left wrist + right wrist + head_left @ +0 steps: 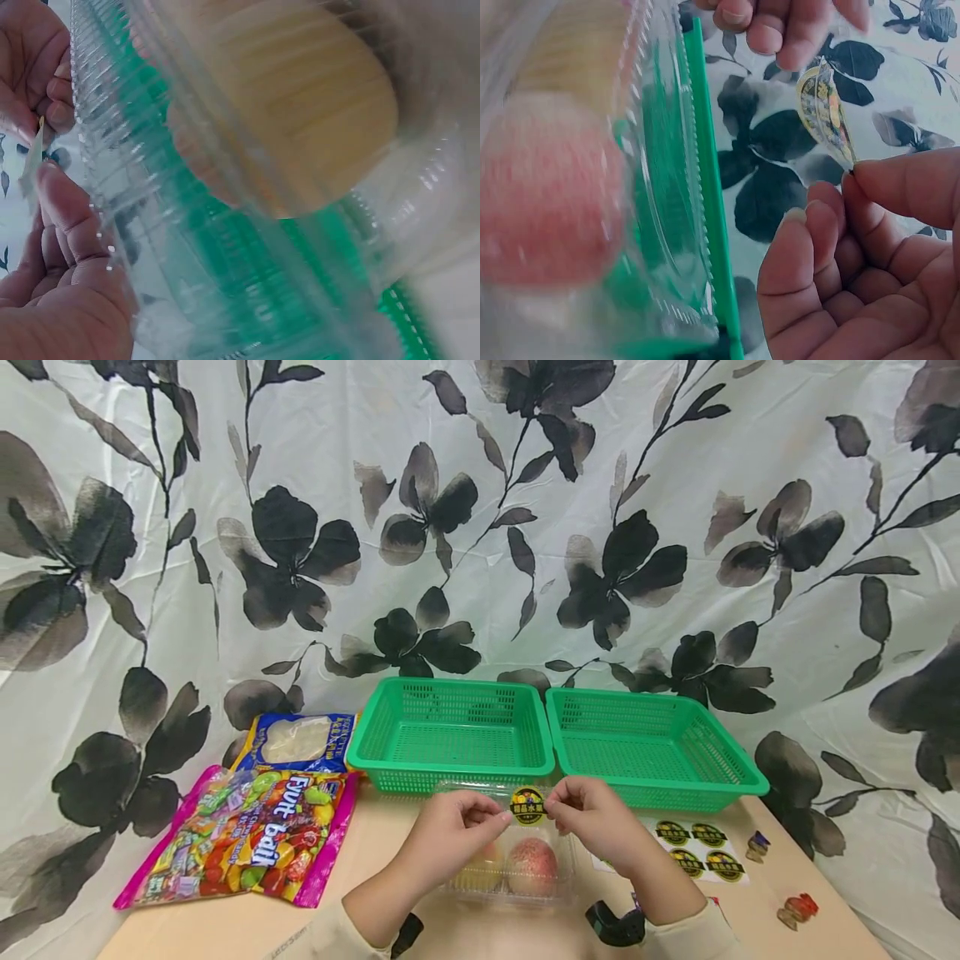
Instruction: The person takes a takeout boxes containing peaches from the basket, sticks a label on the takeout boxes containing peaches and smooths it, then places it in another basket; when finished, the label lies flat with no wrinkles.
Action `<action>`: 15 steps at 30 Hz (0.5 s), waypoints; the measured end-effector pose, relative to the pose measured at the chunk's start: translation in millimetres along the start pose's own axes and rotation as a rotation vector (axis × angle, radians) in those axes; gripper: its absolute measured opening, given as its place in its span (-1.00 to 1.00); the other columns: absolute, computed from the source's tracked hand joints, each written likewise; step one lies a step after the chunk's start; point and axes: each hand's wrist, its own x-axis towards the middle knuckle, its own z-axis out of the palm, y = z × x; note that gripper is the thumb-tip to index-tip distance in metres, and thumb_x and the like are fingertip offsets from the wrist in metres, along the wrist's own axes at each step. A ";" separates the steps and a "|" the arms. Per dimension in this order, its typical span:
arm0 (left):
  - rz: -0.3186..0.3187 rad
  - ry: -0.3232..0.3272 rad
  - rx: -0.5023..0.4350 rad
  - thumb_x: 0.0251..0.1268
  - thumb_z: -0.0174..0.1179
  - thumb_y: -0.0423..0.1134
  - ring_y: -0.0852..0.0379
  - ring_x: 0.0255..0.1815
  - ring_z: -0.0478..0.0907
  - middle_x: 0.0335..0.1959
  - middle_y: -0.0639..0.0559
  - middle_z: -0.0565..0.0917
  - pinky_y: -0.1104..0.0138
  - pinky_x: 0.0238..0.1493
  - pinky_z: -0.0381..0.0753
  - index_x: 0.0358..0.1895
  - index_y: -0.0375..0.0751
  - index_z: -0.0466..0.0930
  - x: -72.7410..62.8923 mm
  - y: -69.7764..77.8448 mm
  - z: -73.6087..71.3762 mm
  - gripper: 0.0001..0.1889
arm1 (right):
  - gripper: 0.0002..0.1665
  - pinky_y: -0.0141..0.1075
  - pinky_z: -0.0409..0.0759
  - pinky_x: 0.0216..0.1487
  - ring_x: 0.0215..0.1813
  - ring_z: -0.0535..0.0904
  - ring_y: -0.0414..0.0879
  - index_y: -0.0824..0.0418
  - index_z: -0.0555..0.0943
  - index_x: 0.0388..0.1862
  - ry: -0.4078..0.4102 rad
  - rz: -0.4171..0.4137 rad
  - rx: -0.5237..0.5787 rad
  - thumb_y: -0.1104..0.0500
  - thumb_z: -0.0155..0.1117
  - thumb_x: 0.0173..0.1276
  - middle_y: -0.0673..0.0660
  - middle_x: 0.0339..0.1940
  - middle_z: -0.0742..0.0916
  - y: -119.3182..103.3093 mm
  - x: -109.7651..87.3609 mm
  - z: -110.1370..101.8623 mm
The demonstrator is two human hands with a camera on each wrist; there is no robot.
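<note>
Both hands hold a round black-and-gold fruit sticker [528, 806] between them, above a clear plastic clamshell box [517, 900]. My left hand [459, 828] pinches its left edge. On its right edge are the thumb and index finger of my right hand [596, 817], the other fingers loosely curled. In the right wrist view the sticker [825, 112] looks bent and stands edge-on. Inside the box lie a red-pink peach [533, 867] and a yellow fruit [477, 870]. The left wrist view shows the yellow fruit [300, 112] large through the plastic.
Two green baskets [450, 779] stand side by side behind the box. At left lie a pink candy bag [247, 839] and a blue-and-yellow packet [300, 743]. A sheet of stickers [697, 852] and two small wrapped pieces [798, 910] lie at right.
</note>
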 end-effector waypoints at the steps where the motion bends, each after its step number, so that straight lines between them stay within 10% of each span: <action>1: -0.004 -0.008 0.010 0.39 0.33 0.01 0.19 -0.35 0.67 -0.36 0.14 0.76 0.37 -0.35 0.67 -0.22 -0.04 0.78 0.7 0.8 0.2 -0.79 | -0.79 -0.15 0.62 -0.14 -0.26 0.56 0.01 0.33 0.58 -0.16 -0.009 -0.002 0.009 0.16 0.22 0.56 0.11 -0.32 0.64 -0.2 1.0 2.9; 8: -0.034 -0.064 0.006 0.40 0.25 -0.26 0.12 -0.52 0.64 -0.48 -0.10 0.73 0.38 -0.53 0.56 -0.36 -0.13 0.74 3.3 3.5 -4.9 -0.86 | -0.78 -0.10 0.66 -0.10 -0.26 0.57 -0.01 0.34 0.60 -0.16 -0.045 0.007 0.045 0.16 0.21 0.56 0.19 -0.25 0.67 1.2 6.5 11.8; 15: -0.023 -0.106 0.120 0.30 0.18 -0.33 0.25 -0.58 0.43 -0.59 0.16 0.60 0.38 -0.53 0.47 -0.47 -0.09 0.72 13.2 2.2 -12.3 -0.80 | -0.75 -0.15 0.72 -0.21 -0.36 0.59 -0.04 0.38 0.61 -0.22 -0.122 0.055 0.056 0.17 0.19 0.55 0.22 -0.28 0.69 1.3 16.6 13.7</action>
